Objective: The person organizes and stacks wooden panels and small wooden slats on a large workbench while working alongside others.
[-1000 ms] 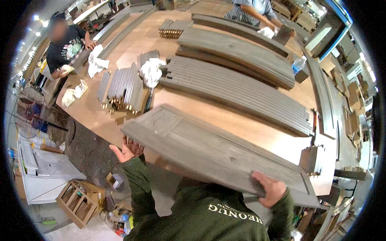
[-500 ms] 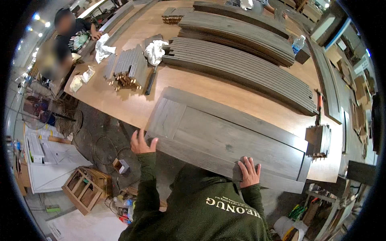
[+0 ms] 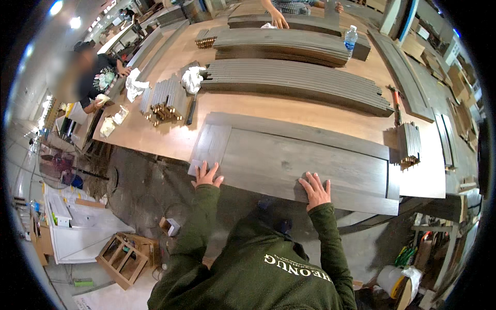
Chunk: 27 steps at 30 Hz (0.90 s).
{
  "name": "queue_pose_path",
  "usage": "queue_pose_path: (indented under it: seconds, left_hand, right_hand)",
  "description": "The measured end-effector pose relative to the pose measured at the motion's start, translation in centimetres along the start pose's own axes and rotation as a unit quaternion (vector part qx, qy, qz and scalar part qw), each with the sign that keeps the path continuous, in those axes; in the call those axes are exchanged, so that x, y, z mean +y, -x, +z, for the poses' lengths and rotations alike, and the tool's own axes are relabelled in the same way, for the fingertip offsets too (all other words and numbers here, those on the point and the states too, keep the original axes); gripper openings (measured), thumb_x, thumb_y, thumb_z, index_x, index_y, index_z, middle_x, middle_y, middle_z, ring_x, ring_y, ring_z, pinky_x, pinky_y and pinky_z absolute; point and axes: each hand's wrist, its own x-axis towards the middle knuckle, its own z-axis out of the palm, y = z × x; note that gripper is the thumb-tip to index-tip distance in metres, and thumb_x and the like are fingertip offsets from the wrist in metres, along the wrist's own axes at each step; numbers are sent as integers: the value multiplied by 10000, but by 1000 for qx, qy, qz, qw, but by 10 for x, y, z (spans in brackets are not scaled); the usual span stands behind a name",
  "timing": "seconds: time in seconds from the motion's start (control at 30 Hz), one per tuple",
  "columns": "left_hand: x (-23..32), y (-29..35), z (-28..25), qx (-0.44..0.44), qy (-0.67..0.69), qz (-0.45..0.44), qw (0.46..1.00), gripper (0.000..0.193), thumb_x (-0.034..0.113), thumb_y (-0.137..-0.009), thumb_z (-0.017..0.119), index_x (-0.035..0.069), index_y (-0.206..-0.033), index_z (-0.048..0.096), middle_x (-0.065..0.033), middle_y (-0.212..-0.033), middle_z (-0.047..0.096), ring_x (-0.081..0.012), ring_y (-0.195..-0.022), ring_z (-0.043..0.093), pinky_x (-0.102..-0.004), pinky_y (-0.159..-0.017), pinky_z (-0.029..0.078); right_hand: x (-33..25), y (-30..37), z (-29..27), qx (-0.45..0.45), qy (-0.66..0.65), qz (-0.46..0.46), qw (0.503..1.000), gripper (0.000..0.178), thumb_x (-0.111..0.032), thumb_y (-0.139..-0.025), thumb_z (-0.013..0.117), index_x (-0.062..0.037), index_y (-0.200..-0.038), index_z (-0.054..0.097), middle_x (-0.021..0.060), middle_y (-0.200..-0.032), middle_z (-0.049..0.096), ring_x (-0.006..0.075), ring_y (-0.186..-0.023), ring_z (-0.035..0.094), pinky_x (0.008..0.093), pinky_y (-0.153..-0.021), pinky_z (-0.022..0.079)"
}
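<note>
**Overhanging panel held flat at the table's near edge**

Pressing down on a long grey door panel [image 3: 305, 160], both hands are spread open with the palms flat on it; nothing is gripped or clenched. The left hand [image 3: 206, 176] is set on the panel's near left corner, and the right hand [image 3: 315, 190] lies on its near long rail, well apart from the left. The panel is laid across the near edge of the wooden worktable [image 3: 155, 139], and its near rail appears to project past that edge, over the floor.

A tip toward the person is judged the main risk: if the palms were lifted while much of the weight is carried beyond the edge, the near rail could drop. Because the panel is only pressed, not grasped, a slide could not easily be checked.

Just beyond the far end past the right hand, a small bundle of slats [image 3: 409, 143] stands at the table's edge; it could be knocked off if the panel were pushed that way. Farther ahead of both hands, a stack of long grey strips [image 3: 299, 85] is laid, and a forward shove could bring the panel against it. Ahead of the left hand, short grey pieces [image 3: 166, 98] and a white rag [image 3: 193, 78] lie near enough to be disturbed.
</note>
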Motion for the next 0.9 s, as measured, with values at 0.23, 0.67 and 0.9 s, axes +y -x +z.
queue_pose_path:
  seconds: [0.23, 0.67, 0.9]
  left_hand:
    - [-76, -18, -5, 119, 388, -58, 912, 359, 344, -761, 654, 9, -881, 612, -80, -803, 617, -186, -729, 553, -340, -682, 448]
    - [-232, -142, 21, 220, -3, 234, 947, 292, 256, -822, 596, 46, -1018, 547, -136, -789, 563, -189, -644, 513, -335, -560, 423]
    - [-196, -191, -6, -133, 204, 16, 970, 446, 371, -800, 619, 42, -1081, 509, -112, -875, 535, -162, -579, 443, -332, -510, 388]
  right_hand:
    - [-28, 6, -12, 8, -46, 87, 995, 728, -50, -570, 687, -206, -1231, 426, 38, -1364, 330, 231, -1294, 268, 542, -1037, 184]
    - [-71, 40, 87, 283, -759, 528, 256, 647, -403, -835, 570, -51, -1309, 306, 136, -1108, 552, 270, -919, 586, 429, -780, 479]
    - [-86, -7, 33, 328, -676, 515, 412, 530, -421, -786, 621, 17, -1075, 546, 105, -939, 618, 256, -819, 599, 404, -692, 471]
